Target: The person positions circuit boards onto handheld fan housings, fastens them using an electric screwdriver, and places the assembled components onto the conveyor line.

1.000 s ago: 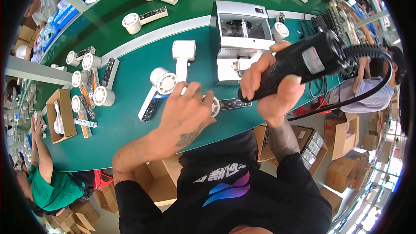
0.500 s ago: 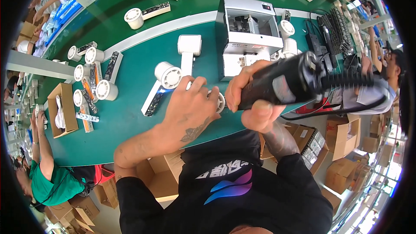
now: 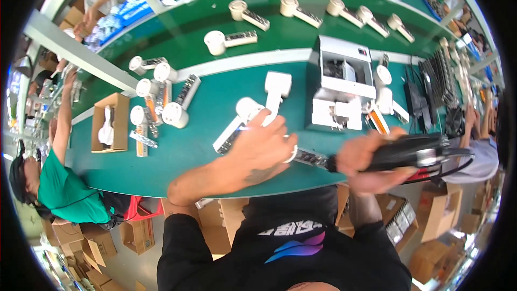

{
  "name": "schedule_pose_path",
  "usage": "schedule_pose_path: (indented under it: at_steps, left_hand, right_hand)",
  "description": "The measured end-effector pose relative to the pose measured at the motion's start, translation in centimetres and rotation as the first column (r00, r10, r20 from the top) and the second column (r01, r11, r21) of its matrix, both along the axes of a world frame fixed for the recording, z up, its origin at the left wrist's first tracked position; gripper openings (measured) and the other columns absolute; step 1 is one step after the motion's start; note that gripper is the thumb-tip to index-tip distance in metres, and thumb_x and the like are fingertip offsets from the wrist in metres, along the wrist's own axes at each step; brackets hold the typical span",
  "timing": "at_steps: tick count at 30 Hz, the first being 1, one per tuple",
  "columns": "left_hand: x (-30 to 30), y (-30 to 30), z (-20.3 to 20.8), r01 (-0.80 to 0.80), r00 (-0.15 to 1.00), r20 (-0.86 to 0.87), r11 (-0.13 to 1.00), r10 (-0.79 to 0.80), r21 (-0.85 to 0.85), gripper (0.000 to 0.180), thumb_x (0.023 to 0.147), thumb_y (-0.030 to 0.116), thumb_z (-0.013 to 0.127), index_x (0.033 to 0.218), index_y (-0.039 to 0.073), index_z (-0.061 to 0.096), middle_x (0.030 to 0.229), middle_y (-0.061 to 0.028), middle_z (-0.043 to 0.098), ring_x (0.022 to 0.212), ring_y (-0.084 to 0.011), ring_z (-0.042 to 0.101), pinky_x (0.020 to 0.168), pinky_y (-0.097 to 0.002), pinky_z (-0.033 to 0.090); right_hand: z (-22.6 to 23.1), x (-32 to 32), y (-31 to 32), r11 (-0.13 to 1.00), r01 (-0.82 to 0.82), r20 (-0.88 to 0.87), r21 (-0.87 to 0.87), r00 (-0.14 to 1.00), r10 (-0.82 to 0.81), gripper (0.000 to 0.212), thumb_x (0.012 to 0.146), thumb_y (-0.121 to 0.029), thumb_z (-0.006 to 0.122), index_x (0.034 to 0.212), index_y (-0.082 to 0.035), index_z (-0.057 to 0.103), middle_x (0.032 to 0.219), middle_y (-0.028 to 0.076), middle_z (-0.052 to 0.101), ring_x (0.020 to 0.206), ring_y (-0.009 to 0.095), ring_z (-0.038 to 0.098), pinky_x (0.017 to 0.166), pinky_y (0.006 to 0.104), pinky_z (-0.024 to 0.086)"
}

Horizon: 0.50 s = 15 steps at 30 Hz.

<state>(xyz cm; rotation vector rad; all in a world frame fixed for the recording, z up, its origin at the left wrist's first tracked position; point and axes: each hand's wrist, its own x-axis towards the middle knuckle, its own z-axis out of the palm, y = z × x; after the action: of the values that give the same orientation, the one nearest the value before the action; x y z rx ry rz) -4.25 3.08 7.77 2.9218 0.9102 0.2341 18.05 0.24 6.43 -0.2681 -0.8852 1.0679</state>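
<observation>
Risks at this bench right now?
1. The right hand grips a black power screwdriver level above the table edge, its tip close to the left hand; a slip might jab the fingers.
2. The left hand pins a white-and-black unit near the green table edge; it could slide off.
3. The tool's black cable trails right toward a neighbouring person and may snag.
</observation>
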Motion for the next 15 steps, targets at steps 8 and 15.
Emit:
schedule_pose_path:
  at_steps: [8, 15]
  left_hand:
    - [-15.8, 13.1, 6.1, -0.776, 0.607, 0.134, 0.62, 0.783, -0.11, 0.052, 0.079, 0.044, 0.078, 0.119, 0.013, 0.069, 0.11, -0.0147, 0.07, 0.101, -0.0325, 0.065, 0.09, -0.0435, 0.049]
    - [-24.7, 26.8, -4.2, -0.945, 0.324, -0.278, 0.321, 0.904, -0.058, 0.077, 0.075, 0.066, 0.07, 0.133, 0.017, 0.06, 0.145, -0.011, 0.056, 0.138, -0.0294, 0.048, 0.111, -0.0491, 0.036]
  right_hand:
    - [-1.4, 5.9, -1.4, 0.928, 0.251, 0.001, -0.276, 0.965, -0.26, 0.061, 0.103, -0.066, 0.032, 0.126, -0.011, 0.045, 0.061, 0.0, 0.037, 0.04, 0.011, 0.035, 0.036, 0.0269, 0.032]
    - [-3.5, 5.6, -4.0, 0.904, 0.142, 0.004, -0.403, 0.988, -0.154, 0.052, 0.105, -0.06, 0.032, 0.122, -0.012, 0.042, 0.061, 0.001, 0.037, 0.039, 0.011, 0.034, 0.037, 0.0272, 0.032]
